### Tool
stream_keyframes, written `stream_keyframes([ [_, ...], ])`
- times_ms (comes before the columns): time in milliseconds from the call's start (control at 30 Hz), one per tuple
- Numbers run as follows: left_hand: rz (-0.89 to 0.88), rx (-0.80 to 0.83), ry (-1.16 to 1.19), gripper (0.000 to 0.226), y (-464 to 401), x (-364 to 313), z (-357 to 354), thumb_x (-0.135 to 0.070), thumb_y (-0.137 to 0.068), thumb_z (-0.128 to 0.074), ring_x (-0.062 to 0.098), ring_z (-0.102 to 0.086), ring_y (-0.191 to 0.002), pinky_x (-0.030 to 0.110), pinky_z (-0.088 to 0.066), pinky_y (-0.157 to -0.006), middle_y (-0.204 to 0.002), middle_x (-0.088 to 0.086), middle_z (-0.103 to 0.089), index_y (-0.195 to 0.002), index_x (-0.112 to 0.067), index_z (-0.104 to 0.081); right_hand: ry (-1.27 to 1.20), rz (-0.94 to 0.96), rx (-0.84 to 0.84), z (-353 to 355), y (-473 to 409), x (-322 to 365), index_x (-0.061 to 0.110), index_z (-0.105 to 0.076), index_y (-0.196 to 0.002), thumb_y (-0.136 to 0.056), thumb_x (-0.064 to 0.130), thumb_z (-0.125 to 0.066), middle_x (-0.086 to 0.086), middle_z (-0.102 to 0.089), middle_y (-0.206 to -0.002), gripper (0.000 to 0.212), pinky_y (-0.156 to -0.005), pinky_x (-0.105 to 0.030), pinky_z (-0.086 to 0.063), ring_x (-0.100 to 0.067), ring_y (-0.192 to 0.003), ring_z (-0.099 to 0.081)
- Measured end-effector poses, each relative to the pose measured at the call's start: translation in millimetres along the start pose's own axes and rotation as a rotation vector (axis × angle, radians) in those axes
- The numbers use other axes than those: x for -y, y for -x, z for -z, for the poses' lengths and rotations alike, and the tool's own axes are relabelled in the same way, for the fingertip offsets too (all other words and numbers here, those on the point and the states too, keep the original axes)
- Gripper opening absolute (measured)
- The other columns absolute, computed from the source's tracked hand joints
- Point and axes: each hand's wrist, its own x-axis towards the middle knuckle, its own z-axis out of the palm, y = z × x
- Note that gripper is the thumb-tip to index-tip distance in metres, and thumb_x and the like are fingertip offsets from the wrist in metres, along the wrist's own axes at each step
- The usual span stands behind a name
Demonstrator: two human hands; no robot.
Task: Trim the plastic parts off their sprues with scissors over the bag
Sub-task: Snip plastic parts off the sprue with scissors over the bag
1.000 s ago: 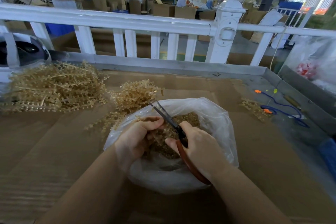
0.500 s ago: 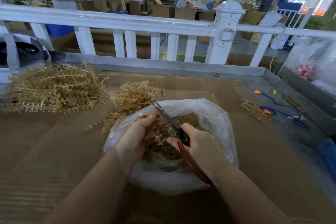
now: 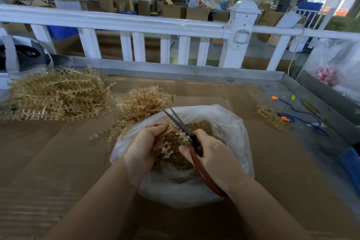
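Note:
A clear plastic bag [image 3: 231,128] sits open on the cardboard-covered table, with loose tan plastic parts [image 3: 200,125] inside. Over its mouth my left hand [image 3: 144,146] grips a tan sprue [image 3: 172,144] studded with small parts. My right hand [image 3: 212,154] grips scissors [image 3: 180,122] by their red-brown handles; the slightly parted grey blades point up and to the left, lying across the sprue beside my left fingertips.
Two heaps of tan sprues lie at the left [image 3: 56,95] and centre [image 3: 143,101] of the table. A small sprue piece [image 3: 269,115] and a blue cord with orange ends [image 3: 303,117] lie at the right. A white railing [image 3: 136,23] runs behind the table.
My left hand has turned and lifted the sprue slightly toward the blades. The scissors have shifted a little along the sprue, and their blades have closed and parted again.

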Motion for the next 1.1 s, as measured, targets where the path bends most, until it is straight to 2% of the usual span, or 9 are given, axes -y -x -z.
stream_keyframes([
  [200,0.001,0.022,0.019,0.012,-2.4,0.6,1.7,-0.009,-0.09,-0.055,0.016,-0.064,-0.053,0.024,-0.054,-0.051,-0.062,0.005,-0.066,-0.08,-0.011,-0.062,0.004,0.008,0.049,2.2,0.3,-0.1,0.026,-0.045,-0.087,-0.089,0.057,-0.048,0.009,-0.053,-0.075,0.031,-0.068,-0.022,-0.043,-0.005,-0.073,-0.052],
  [333,-0.033,0.062,0.009,0.009,-3.9,2.4,4.2,-0.007,-0.088,-0.056,0.016,-0.064,-0.061,0.028,-0.051,-0.065,-0.069,0.005,-0.066,-0.082,-0.012,-0.061,0.026,0.006,0.073,4.3,-2.2,0.5,0.025,-0.046,-0.089,-0.089,0.057,-0.048,0.008,-0.055,-0.077,0.032,-0.071,-0.025,-0.046,-0.008,-0.074,-0.054],
  [467,-0.085,0.12,-0.049,0.013,-1.5,3.8,3.1,-0.002,-0.086,-0.055,0.013,-0.068,-0.069,0.025,-0.056,-0.062,-0.077,0.005,-0.07,-0.082,-0.009,-0.065,0.03,0.024,0.088,5.4,-4.3,1.5,0.024,-0.048,-0.09,-0.09,0.055,-0.048,0.009,-0.053,-0.072,0.032,-0.067,-0.02,-0.046,-0.004,-0.069,-0.053],
  [567,-0.084,0.129,-0.098,0.014,-0.5,3.4,2.4,-0.002,-0.086,-0.055,0.017,-0.068,-0.079,0.031,-0.052,-0.077,-0.085,0.007,-0.071,-0.086,-0.008,-0.068,0.028,0.021,0.077,4.5,-4.8,1.9,0.024,-0.047,-0.086,-0.091,0.054,-0.049,0.01,-0.051,-0.067,0.03,-0.06,-0.014,-0.038,-0.002,-0.061,-0.051],
  [700,-0.065,0.122,-0.079,0.012,-0.8,2.9,1.9,-0.002,-0.085,-0.056,0.017,-0.067,-0.074,0.029,-0.053,-0.072,-0.081,0.008,-0.07,-0.086,-0.007,-0.067,0.048,0.019,0.046,2.0,-4.1,1.6,0.026,-0.046,-0.084,-0.09,0.055,-0.049,0.011,-0.048,-0.062,0.03,-0.056,-0.012,-0.034,0.0,-0.055,-0.048],
  [800,-0.084,0.119,-0.069,0.009,-0.7,4.9,2.0,-0.006,-0.079,-0.061,0.02,-0.066,-0.076,0.033,-0.051,-0.077,-0.082,0.01,-0.07,-0.085,-0.007,-0.066,0.065,0.029,0.014,0.4,-2.4,1.6,0.027,-0.044,-0.083,-0.09,0.055,-0.048,0.013,-0.046,-0.06,0.029,-0.054,-0.012,-0.034,0.001,-0.052,-0.046],
  [933,-0.115,0.127,-0.008,0.027,-2.5,6.8,5.4,-0.014,-0.067,-0.069,0.025,-0.068,-0.083,0.036,-0.054,-0.076,-0.09,0.012,-0.071,-0.093,-0.008,-0.065,0.072,0.023,0.026,0.3,-1.7,0.9,0.026,-0.044,-0.086,-0.091,0.055,-0.048,0.014,-0.047,-0.065,0.029,-0.061,-0.017,-0.04,-0.002,-0.059,-0.048],
  [1033,-0.124,0.081,0.008,0.023,-3.9,7.0,3.3,-0.018,-0.065,-0.07,0.024,-0.068,-0.078,0.036,-0.055,-0.076,-0.085,0.013,-0.071,-0.085,-0.009,-0.065,0.058,0.032,0.029,1.2,-1.2,0.4,0.026,-0.044,-0.085,-0.09,0.055,-0.049,0.012,-0.048,-0.066,0.03,-0.062,-0.019,-0.041,-0.003,-0.061,-0.048],
  [1100,-0.136,0.037,0.021,0.019,-4.3,7.4,0.8,-0.017,-0.065,-0.069,0.022,-0.069,-0.073,0.033,-0.056,-0.07,-0.08,0.011,-0.071,-0.081,-0.01,-0.065,0.049,0.04,0.035,1.6,0.2,0.9,0.025,-0.045,-0.087,-0.089,0.056,-0.049,0.011,-0.051,-0.069,0.031,-0.063,-0.018,-0.041,-0.003,-0.063,-0.049],
])
